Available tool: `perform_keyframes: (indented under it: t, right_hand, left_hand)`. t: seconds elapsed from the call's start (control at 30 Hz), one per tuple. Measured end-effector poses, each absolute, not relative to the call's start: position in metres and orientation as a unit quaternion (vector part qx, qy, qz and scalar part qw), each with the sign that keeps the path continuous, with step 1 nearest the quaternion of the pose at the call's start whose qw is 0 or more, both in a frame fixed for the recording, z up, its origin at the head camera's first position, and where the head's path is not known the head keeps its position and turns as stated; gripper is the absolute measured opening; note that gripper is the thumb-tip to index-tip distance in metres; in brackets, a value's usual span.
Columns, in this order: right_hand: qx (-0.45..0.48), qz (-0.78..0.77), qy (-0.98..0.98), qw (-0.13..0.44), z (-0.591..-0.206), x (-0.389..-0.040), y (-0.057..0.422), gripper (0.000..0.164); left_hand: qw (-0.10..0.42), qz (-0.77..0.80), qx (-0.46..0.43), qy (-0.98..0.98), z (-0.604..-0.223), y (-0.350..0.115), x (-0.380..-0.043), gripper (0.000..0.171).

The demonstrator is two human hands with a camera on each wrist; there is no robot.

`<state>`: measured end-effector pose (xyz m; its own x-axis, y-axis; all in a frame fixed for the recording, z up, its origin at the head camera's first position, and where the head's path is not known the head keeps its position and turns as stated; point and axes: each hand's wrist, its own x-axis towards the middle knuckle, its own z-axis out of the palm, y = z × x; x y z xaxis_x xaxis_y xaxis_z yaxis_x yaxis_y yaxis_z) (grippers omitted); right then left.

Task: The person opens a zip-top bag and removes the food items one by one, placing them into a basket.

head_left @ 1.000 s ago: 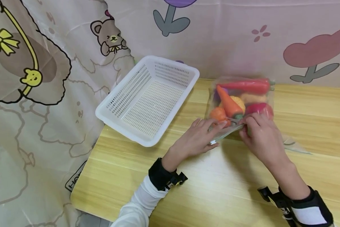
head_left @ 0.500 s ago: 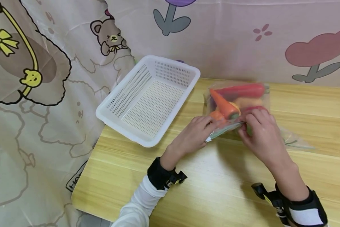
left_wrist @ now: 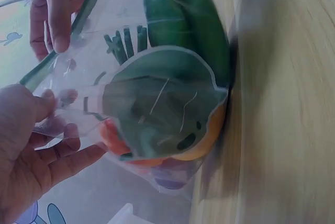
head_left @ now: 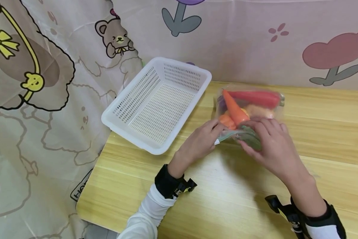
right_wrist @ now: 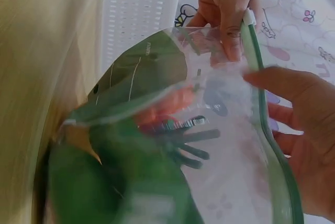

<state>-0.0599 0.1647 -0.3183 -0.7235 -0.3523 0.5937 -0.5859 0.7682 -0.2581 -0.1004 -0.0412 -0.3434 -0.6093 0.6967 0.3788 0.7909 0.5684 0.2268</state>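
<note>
A clear zip bag (left_wrist: 162, 103) with a green zip edge lies on the table, filled with vegetables or toy ones. Through the film show an orange carrot (head_left: 234, 108), a long red pepper (head_left: 256, 98) and, in the left wrist view, a green pepper (left_wrist: 191, 25). My left hand (head_left: 198, 139) pinches the zip edge at its left end, beside the white slider (right_wrist: 249, 17). My right hand (head_left: 274, 146) is at the bag's mouth, thumb and fingers apart on either side of the edge; some fingertips are hidden behind the film.
A white perforated plastic basket (head_left: 164, 147) stands left of the bag. The wooden table (head_left: 221, 199) meets a patterned cloth (head_left: 241, 43) at the back and another cloth (head_left: 41, 139) on the left.
My right hand has slid left along the zip edge, its thumb and fingers spreading from a pinch. The bag has shifted slightly left, and my left hand keeps its hold, also a little farther left.
</note>
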Motion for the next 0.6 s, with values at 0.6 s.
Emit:
perform_keyframes:
  t: [0.6]
  right_hand:
    - [0.184, 0.184, -0.915, 0.309, -0.319, -0.048, 0.194, 0.070]
  left_hand:
    - [0.168, -0.241, -0.388, -0.873, -0.330, -0.056, -0.102, 0.042]
